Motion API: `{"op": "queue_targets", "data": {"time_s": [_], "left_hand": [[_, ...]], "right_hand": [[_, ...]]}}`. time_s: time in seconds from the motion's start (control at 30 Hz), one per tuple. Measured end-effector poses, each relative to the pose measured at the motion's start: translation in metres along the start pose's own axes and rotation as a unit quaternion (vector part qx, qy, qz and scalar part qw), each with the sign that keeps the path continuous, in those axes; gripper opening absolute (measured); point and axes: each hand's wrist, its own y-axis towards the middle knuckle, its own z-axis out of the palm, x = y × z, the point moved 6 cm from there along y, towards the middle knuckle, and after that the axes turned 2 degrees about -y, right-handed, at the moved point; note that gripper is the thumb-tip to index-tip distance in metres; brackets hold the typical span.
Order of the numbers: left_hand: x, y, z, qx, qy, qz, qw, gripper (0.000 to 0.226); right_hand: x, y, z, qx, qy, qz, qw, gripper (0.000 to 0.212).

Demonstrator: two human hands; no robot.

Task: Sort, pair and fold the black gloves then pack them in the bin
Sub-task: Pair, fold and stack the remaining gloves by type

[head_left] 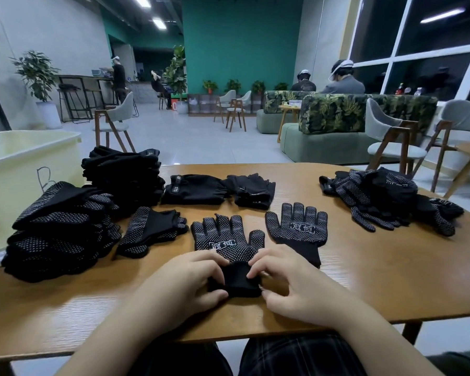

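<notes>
Beside stacked gloves (63, 232), cream bin (25, 169)

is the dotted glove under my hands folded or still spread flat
Spread flat: the dotted glove lies palm up, fingers splayed; both hands pinch only its cuff.

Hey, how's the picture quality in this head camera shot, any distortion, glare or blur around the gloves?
Head view: wide-angle bending curves the table edge and the window frames; ceiling lights glare brightly; the dotted glove gripped by the left hand and right hand is sharp; black piles lose detail; distant people look soft.
</notes>
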Motion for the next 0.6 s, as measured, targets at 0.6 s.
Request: {"op": "queue_targets", "data": {"time_s": [0.6], "left_hand": [[0.017,-0.007,-0.016,-0.018,-0.071,-0.090,0.993,0.057]], "right_hand": [[0.004,0.023,0.004,-0.034,-0.035,0.029,0.998,0.023]]}}
